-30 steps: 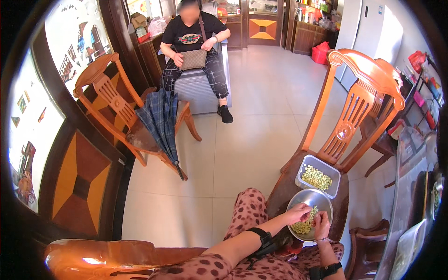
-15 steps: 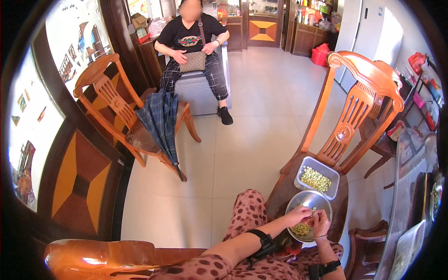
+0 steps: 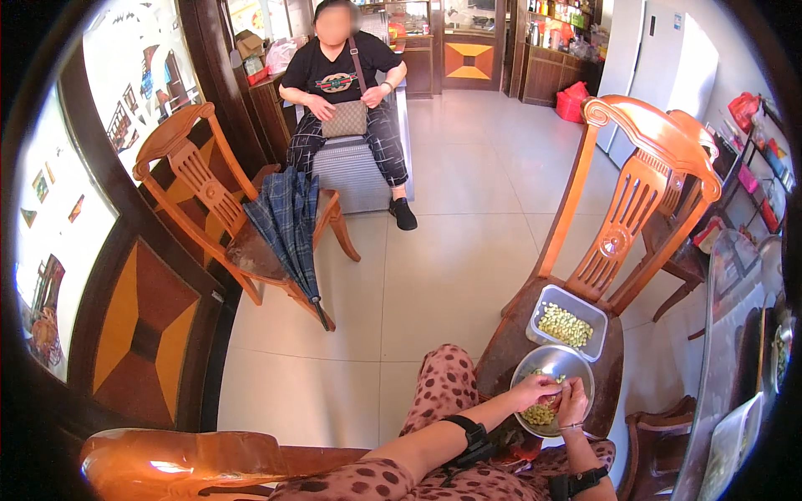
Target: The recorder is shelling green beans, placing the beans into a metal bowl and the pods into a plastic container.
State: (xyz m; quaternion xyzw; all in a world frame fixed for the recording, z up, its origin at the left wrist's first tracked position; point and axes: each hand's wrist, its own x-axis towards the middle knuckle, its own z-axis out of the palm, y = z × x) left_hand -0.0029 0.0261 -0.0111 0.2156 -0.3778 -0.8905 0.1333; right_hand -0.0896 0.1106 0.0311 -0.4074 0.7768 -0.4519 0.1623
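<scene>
My left hand point(image 3: 535, 390) and my right hand point(image 3: 572, 402) meet over a round metal bowl point(image 3: 553, 357), fingertips pinched close together. Whatever lies between the fingers is too small to make out. Yellow-green beans or kernels point(image 3: 539, 415) lie in the bowl beneath my hands. Just beyond the bowl, a clear plastic tub point(image 3: 555, 294) contains more pale green beans point(image 3: 565, 325). Both vessels rest on the dark seat of a wooden chair point(image 3: 499, 354).
A second wooden chair point(image 3: 199, 179) at left bears a folded plaid umbrella point(image 3: 286, 219). Beyond it sits a person point(image 3: 341, 83) with a bag on the lap. To the right are a glass-topped table point(image 3: 725, 309) and a wooden stool point(image 3: 657, 442). A red bag point(image 3: 571, 102) lies farther back.
The whole view has shifted down slightly. My hands stay together over the bowl, with only a small shift of the fingers.
</scene>
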